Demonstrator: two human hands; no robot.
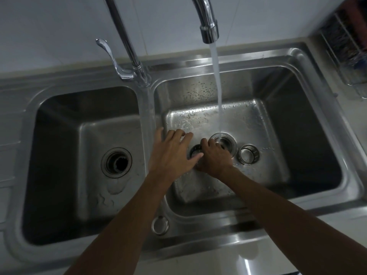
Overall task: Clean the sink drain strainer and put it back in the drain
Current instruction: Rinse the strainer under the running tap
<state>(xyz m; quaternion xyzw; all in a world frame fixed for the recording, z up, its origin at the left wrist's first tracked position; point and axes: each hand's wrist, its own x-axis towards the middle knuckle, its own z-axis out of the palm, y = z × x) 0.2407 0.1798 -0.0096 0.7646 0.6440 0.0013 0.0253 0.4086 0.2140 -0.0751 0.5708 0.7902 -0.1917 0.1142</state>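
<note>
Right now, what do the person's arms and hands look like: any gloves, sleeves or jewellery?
Both hands are bare: no gloves on the left hand or the right hand. No sleeves show along either forearm up to the frame edge. No watch, bracelet or rings can be seen, though the dim light limits detail on the fingers.

wall (pixel 59 26): pale tiles | counter (pixel 12 62): light | lighting: dim

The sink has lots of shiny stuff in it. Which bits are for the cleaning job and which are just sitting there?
For the job:
strainer under both hands
left hand
right hand
right drain
running water

Just there:
second strainer, lying beside the drain
left drain
wire rack
</note>
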